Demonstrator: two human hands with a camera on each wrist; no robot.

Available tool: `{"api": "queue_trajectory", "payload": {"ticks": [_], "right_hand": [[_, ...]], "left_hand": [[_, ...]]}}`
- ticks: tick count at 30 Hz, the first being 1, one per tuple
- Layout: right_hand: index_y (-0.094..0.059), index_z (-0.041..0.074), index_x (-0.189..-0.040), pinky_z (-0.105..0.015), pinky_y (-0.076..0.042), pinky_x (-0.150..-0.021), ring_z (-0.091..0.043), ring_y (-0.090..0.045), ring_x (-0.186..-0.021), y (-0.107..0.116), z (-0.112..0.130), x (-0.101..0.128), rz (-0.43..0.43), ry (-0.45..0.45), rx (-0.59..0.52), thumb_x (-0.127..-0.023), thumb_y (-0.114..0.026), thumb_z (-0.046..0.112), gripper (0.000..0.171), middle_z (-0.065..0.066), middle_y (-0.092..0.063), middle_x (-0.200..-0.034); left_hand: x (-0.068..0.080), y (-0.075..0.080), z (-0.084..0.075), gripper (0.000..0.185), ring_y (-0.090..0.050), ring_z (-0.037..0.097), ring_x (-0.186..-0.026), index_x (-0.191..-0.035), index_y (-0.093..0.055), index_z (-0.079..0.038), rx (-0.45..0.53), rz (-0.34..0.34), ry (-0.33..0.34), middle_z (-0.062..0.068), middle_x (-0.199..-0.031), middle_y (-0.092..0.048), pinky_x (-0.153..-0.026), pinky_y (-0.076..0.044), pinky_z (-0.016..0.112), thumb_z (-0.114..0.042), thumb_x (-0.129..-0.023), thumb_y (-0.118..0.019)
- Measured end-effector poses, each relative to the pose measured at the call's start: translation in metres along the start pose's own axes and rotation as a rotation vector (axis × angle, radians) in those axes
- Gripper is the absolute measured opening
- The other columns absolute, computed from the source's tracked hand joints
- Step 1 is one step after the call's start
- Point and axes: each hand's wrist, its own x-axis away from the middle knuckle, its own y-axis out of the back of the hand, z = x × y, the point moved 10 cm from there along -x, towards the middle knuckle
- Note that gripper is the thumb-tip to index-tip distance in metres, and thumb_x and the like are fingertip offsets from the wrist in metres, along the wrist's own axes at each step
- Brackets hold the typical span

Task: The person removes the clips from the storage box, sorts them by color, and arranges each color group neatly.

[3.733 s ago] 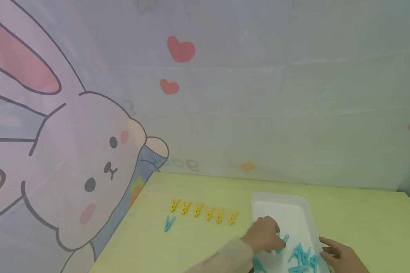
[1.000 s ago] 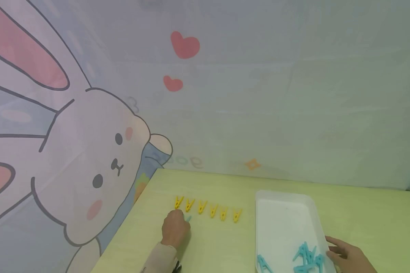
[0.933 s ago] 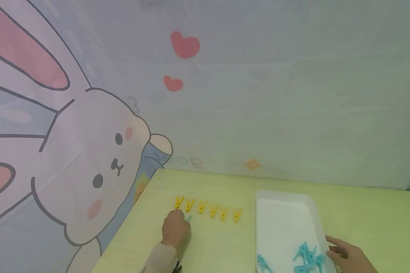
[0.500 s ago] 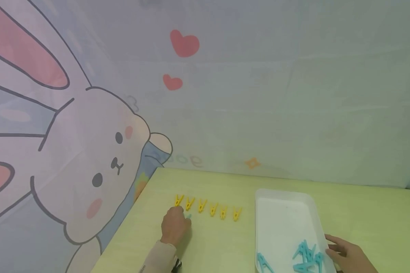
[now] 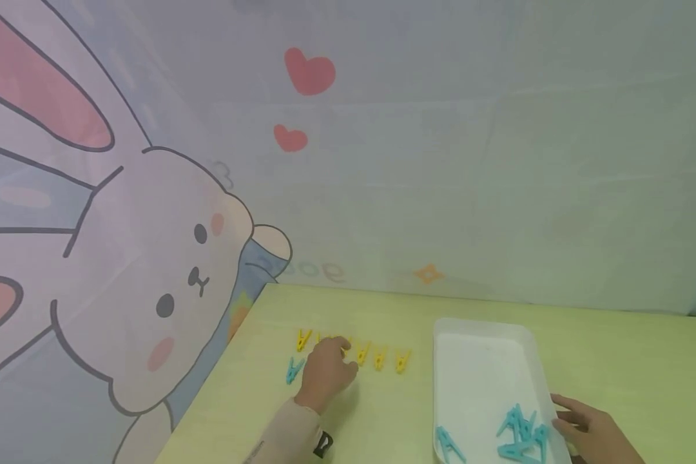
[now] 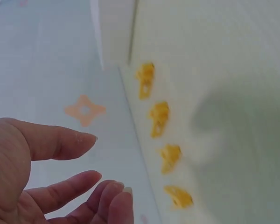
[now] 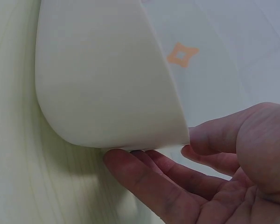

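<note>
A white tray (image 5: 481, 361) sits on the green table (image 5: 615, 361) with a heap of blue pegs (image 5: 519, 435) in its near end. The right hand (image 5: 586, 432) rests against the tray's right rim, fingers straight, holding nothing. The left hand (image 5: 325, 374) hovers over a row of yellow pegs (image 5: 379, 357), fingers loosely spread and empty. One blue peg (image 5: 292, 370) lies just left of it. No legible writing shows on the tray or pegs.

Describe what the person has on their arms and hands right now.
Both hands are bare: no gloves or rings show. The left hand comes out of a long beige sleeve with faint small print, and a small black clip or buckle sits near its cuff. The right hand shows no sleeve in the head view.
</note>
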Motion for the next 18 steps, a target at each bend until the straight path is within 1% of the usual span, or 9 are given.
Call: {"api": "queue_trajectory", "payload": {"ticks": [1,2,4,6,9,11,13,16,18], "right_hand": [[-0.036,-0.015,-0.141,-0.044,-0.059,-0.067,-0.048,-0.062,-0.103,0.0,0.0,0.001,-0.002,-0.005,-0.006,-0.098,-0.06,0.011,0.057,-0.04,-0.056,-0.119],[-0.035,-0.015,-0.142,-0.044,-0.059,-0.068,-0.048,-0.062,-0.103,0.0,0.0,0.002,0.001,-0.005,-0.01,-0.098,-0.06,0.011,0.057,-0.04,-0.055,-0.119],[-0.035,-0.016,-0.142,-0.044,-0.059,-0.068,-0.047,-0.062,-0.102,0.0,0.002,0.003,0.002,0.0,-0.015,-0.098,-0.059,0.01,0.057,-0.04,-0.055,-0.119],[-0.034,-0.016,-0.142,-0.044,-0.059,-0.067,-0.044,-0.064,-0.1,0.0,0.005,0.004,0.001,0.0,-0.025,-0.098,-0.059,0.01,0.057,-0.039,-0.056,-0.118],[-0.034,-0.016,-0.142,-0.044,-0.059,-0.067,-0.039,-0.067,-0.095,0.001,0.008,0.005,-0.001,0.002,-0.04,-0.098,-0.059,0.01,0.056,-0.037,-0.058,-0.116],[-0.034,-0.015,-0.143,-0.044,-0.059,-0.066,-0.036,-0.068,-0.091,0.002,0.009,0.005,-0.006,-0.002,-0.048,-0.098,-0.058,0.009,0.056,-0.036,-0.058,-0.115],[-0.034,-0.015,-0.143,-0.044,-0.059,-0.066,-0.034,-0.068,-0.089,0.003,0.009,0.005,-0.008,-0.007,-0.053,-0.099,-0.058,0.009,0.056,-0.037,-0.058,-0.115],[-0.034,-0.015,-0.142,-0.044,-0.059,-0.065,-0.035,-0.068,-0.089,0.003,0.011,0.006,-0.013,-0.014,-0.048,-0.098,-0.058,0.008,0.055,-0.037,-0.058,-0.116],[-0.035,-0.015,-0.142,-0.044,-0.059,-0.066,-0.038,-0.067,-0.092,0.004,0.011,0.006,-0.013,-0.018,-0.032,-0.098,-0.06,0.01,0.056,-0.038,-0.058,-0.116]], "left_hand": [[0.001,-0.003,-0.008,0.03,-0.059,0.021,-0.072,-0.107,-0.068,0.002,0.004,0.013,-0.022,0.013,-0.096,-0.065,-0.059,-0.049,0.036,-0.006,-0.078,-0.071],[0.001,-0.006,-0.015,0.03,-0.06,0.023,-0.077,-0.107,-0.068,0.001,0.0,0.03,-0.042,0.011,-0.095,-0.065,-0.063,-0.05,0.037,-0.007,-0.078,-0.072],[0.003,-0.014,-0.03,0.029,-0.061,0.025,-0.083,-0.106,-0.069,-0.001,0.018,0.079,-0.063,0.011,-0.096,-0.065,-0.068,-0.051,0.04,-0.008,-0.078,-0.074],[0.004,-0.021,-0.045,0.029,-0.06,0.023,-0.083,-0.106,-0.07,-0.002,0.023,0.131,-0.097,0.009,-0.096,-0.065,-0.069,-0.051,0.039,-0.008,-0.078,-0.073],[0.006,-0.033,-0.067,0.029,-0.059,0.019,-0.082,-0.107,-0.07,-0.005,0.035,0.215,-0.164,0.005,-0.096,-0.065,-0.068,-0.05,0.034,-0.009,-0.078,-0.073],[0.008,-0.04,-0.083,0.028,-0.059,0.014,-0.079,-0.106,-0.071,-0.006,0.034,0.267,-0.229,0.003,-0.095,-0.065,-0.067,-0.049,0.029,-0.01,-0.079,-0.074],[0.011,-0.048,-0.098,0.027,-0.058,0.009,-0.078,-0.107,-0.071,-0.007,0.047,0.333,-0.3,0.0,-0.096,-0.065,-0.068,-0.049,0.025,-0.009,-0.08,-0.074],[0.02,-0.063,-0.122,0.027,-0.057,0.003,-0.077,-0.108,-0.071,-0.008,0.036,0.452,-0.43,-0.002,-0.097,-0.065,-0.072,-0.048,0.02,-0.008,-0.081,-0.074],[0.028,-0.074,-0.138,0.026,-0.057,0.001,-0.079,-0.109,-0.07,-0.008,0.021,0.543,-0.526,-0.004,-0.099,-0.066,-0.074,-0.047,0.016,-0.007,-0.083,-0.073]]}}
